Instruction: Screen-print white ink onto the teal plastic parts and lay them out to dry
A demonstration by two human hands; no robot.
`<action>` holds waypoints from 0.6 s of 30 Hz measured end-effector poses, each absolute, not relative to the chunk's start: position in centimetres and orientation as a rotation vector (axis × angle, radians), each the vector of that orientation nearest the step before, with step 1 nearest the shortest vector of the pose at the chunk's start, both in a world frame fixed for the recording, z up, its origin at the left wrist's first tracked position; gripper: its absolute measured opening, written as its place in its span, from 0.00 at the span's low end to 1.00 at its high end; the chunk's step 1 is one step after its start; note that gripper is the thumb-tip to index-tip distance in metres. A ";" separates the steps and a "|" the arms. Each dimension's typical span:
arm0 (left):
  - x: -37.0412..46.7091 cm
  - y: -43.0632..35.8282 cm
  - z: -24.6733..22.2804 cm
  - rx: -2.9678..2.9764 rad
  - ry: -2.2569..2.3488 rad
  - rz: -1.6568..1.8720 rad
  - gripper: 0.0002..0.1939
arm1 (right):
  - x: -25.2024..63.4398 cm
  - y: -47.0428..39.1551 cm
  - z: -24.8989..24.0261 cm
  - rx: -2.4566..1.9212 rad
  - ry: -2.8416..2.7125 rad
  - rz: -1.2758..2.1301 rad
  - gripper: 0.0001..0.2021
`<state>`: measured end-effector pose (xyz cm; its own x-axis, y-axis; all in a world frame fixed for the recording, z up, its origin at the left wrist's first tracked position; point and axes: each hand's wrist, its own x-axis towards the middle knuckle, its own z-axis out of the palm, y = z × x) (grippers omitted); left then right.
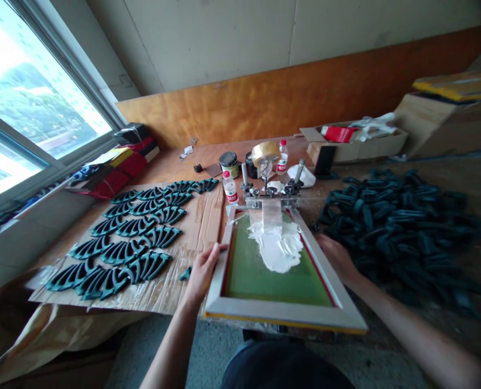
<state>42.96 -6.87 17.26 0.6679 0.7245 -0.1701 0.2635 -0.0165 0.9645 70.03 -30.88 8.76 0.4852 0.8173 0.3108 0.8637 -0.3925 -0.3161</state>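
Observation:
A silkscreen frame (285, 317) with a pale metal border and green mesh (260, 286) lies in front of me. White paste (280, 249) is spread over the mesh's far part, under a broad metal blade (272, 215). My left hand (205, 268) is closed at the frame's left edge, its fingertips touching the border. A small dark green plastic piece (186, 274) lies on the cardboard beside that hand. My right hand (338, 256) is by the frame's right edge; its fingers are partly hidden and blurred, and I cannot tell what they hold.
Rows of dark green plastic pieces (121, 251) lie on cardboard (204, 229) at left. A large heap of similar pieces (394, 227) fills the right. Behind the frame stand a clamp (293, 186), bottles (229, 186), a jar (228, 163) and a tape roll (265, 153). Boxes (447, 121) stand back right.

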 end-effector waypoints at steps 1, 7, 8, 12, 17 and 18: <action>42.3 -7.2 15.4 1.615 0.855 0.389 0.33 | 70.7 -30.3 9.8 -2.288 -1.344 -0.175 0.16; 42.4 -7.6 7.7 1.811 0.989 0.259 0.33 | 68.9 -22.3 14.8 -2.221 -1.597 -0.186 0.24; 42.5 -7.4 7.3 1.838 0.996 0.243 0.32 | 68.1 -21.6 14.8 -2.252 -1.656 -0.126 0.18; 42.3 -6.8 6.5 1.881 0.974 0.211 0.28 | 65.9 -23.5 13.1 -2.170 -1.869 0.014 0.07; 42.2 -6.7 6.2 1.874 0.950 0.214 0.28 | 65.7 -27.6 12.8 -1.808 -2.246 0.053 0.11; 42.2 -6.8 6.1 1.867 0.947 0.218 0.28 | 65.9 -27.7 13.0 -1.791 -2.257 0.082 0.11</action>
<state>42.16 -6.76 6.10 0.6783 0.6915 -0.2485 0.5129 -0.2034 0.8340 65.86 -27.70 12.99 -0.2074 0.9641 0.1660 0.9494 0.2393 -0.2032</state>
